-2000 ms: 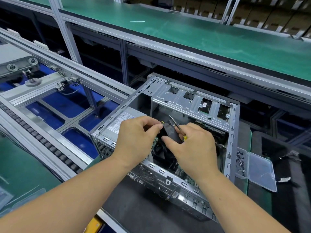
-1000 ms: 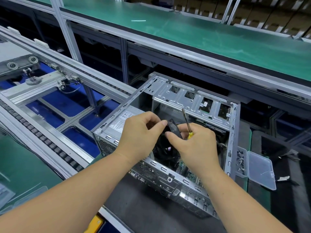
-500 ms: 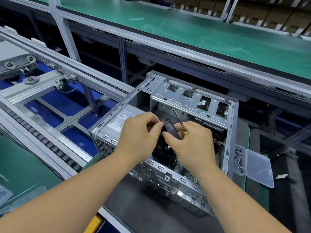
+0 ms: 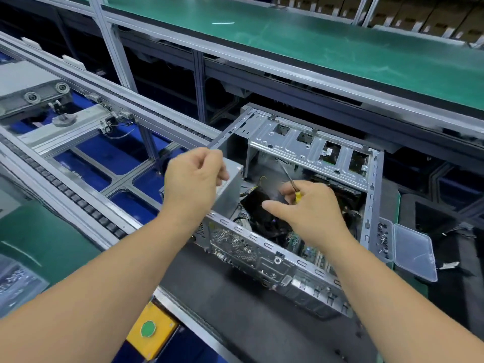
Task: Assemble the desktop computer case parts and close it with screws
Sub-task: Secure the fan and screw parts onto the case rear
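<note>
The open silver computer case [image 4: 309, 145] lies on a black mat [image 4: 235, 297] with its side facing up. My right hand [image 4: 314, 213] is inside the opening and grips a small yellow-handled screwdriver [image 4: 297, 196] whose shaft points up and away. Its thumb reaches left over a black part [image 4: 255, 205] beside the motherboard. My left hand [image 4: 195, 176] hovers above the grey power supply [image 4: 227, 189] with its fingers curled and thumb against them. Nothing shows in it.
A clear plastic box of screws [image 4: 383, 237] with its lid [image 4: 413, 254] folded open sits right of the case. A roller conveyor rail [image 4: 65, 189] runs along the left. A yellow box with a green button [image 4: 149, 330] is at the near edge. A green bench [image 4: 314, 43] spans the back.
My left hand has let go of the black part and lifted up and left, above the power supply. My right hand stays in the case with the screwdriver.
</note>
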